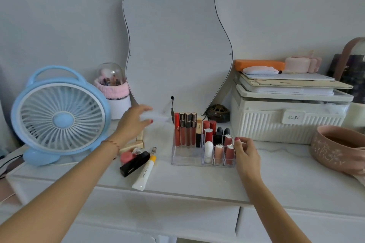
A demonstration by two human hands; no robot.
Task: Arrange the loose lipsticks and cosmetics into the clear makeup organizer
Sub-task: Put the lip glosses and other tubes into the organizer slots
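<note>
The clear makeup organizer (183,161) stands mid-table, with tall lip glosses (184,130) at its back left and several lipsticks (218,144) upright in its right slots. My right hand (245,154) rests against the organizer's right side, fingers curled near a pink lipstick (229,155); whether it grips it is unclear. My left hand (134,122) hovers open above the loose pile to the left. That pile holds gold lipsticks (135,144), a black lipstick (136,163), a pink round compact (127,157) and a white tube with a yellow cap (143,173).
A blue desk fan (59,118) stands at the left. A wavy mirror (177,45) leans on the wall behind. A domed brush holder (114,92) sits beside the fan. A cream storage box (286,120) and a pink bowl (339,148) are on the right.
</note>
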